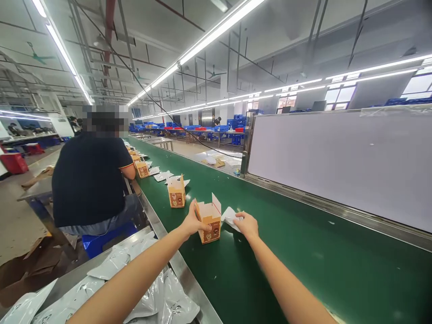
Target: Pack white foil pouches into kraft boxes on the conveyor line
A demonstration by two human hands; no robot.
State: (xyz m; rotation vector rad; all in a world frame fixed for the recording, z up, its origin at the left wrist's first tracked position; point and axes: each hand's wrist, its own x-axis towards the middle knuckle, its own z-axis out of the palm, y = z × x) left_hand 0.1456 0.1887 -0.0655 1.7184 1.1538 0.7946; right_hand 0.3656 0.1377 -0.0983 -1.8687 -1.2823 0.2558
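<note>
My left hand [193, 221] grips the near side of a small orange carton [211, 223] that stands upright on the green conveyor belt [303, 252] with its white top flaps open. My right hand [247, 223] is just right of the carton, fingers pinched on a white folded packet [230, 216] lying on the belt. A second open orange carton [177, 192] stands farther up the belt, apart from both hands.
A person in a dark shirt [88, 180] sits on a blue stool to the left of the belt. White pouches [111, 288] are piled on the steel side table near me. More cartons [142, 168] and packets run up the belt. A white panel [337, 162] borders the belt's right.
</note>
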